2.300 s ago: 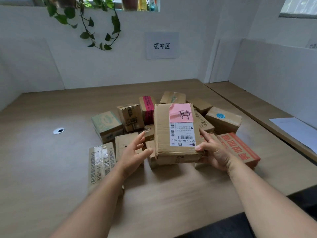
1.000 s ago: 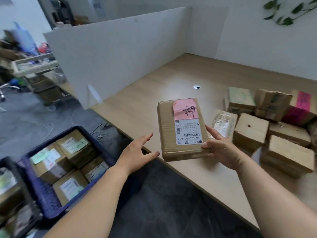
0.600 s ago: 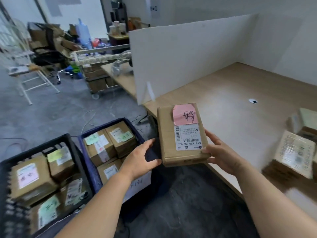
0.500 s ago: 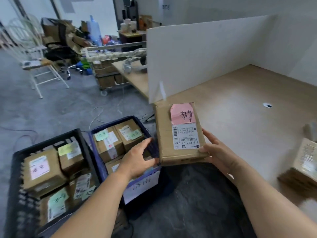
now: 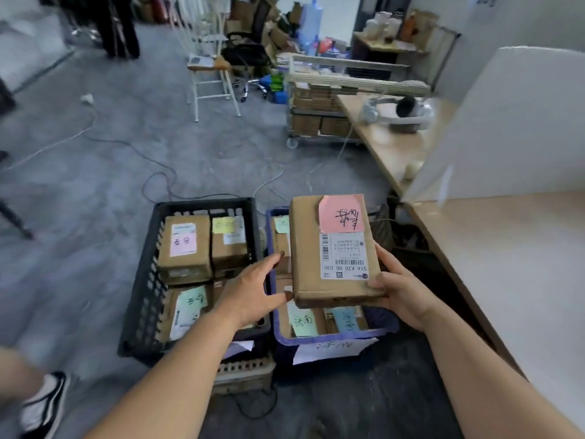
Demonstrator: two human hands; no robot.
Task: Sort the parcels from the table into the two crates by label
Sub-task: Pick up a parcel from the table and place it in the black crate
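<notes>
A flat cardboard parcel (image 5: 307, 264) with a pink handwritten note and a white barcode label hangs over the blue crate (image 5: 335, 339). My right hand (image 5: 402, 293) grips its lower right corner, thumb on top. My left hand (image 5: 253, 293) is spread beside its left edge, thumb touching the lower left corner, fingers straight. The black crate (image 5: 144, 280) stands to the left of the blue one. Both crates hold several labelled cardboard parcels.
The wooden table (image 5: 519, 264) with its white divider panel (image 5: 512, 128) runs along the right. Cables lie on the grey floor behind the crates. A white chair (image 5: 212, 77) and a cart of boxes (image 5: 319, 118) stand further back. My shoe (image 5: 44, 403) is at lower left.
I have turned left from the table to the floor crates, carrying the parcel in my right hand. It now hangs over the blue crate; my left hand stays beside it.
</notes>
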